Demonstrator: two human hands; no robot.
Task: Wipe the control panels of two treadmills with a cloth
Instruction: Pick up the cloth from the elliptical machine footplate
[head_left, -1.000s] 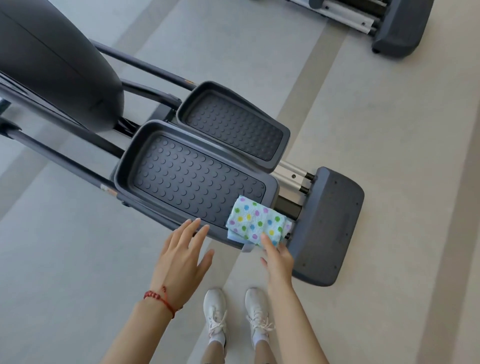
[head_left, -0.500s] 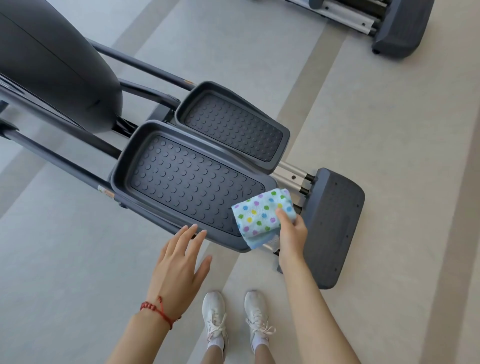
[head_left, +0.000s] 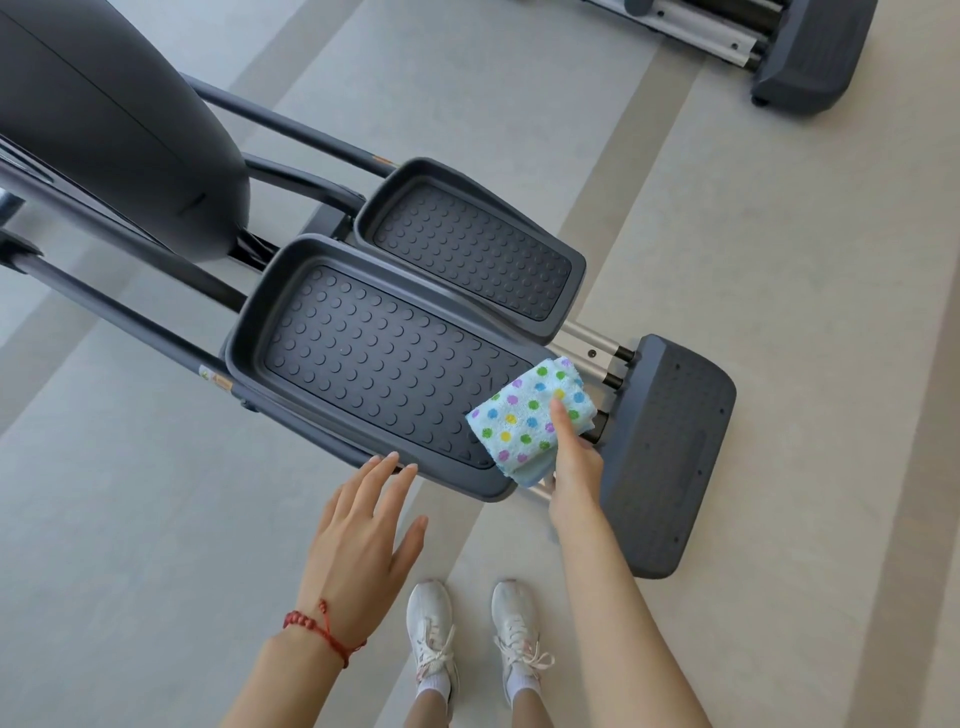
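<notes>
A folded white cloth with coloured dots (head_left: 524, 415) is held just above the near end of a dark studded foot pedal (head_left: 374, 364). My right hand (head_left: 574, 467) pinches the cloth, thumb on top and fingers hidden beneath it. My left hand (head_left: 363, 540) hovers with fingers spread and relaxed, fingertips close to the pedal's near rim, holding nothing; a red string bracelet sits on its wrist. No control panel is in view.
A second pedal (head_left: 467, 249) lies beyond the first. The machine's dark housing (head_left: 104, 114) fills the upper left, its rear foot block (head_left: 670, 457) stands right of the cloth. Another machine's base (head_left: 800, 52) sits at the top right. My white shoes (head_left: 431, 639) stand on grey floor.
My right hand took hold of the cloth lying on the pedal's end and lifted it up and slightly right. My left hand stayed hovering near the pedal's rim.
</notes>
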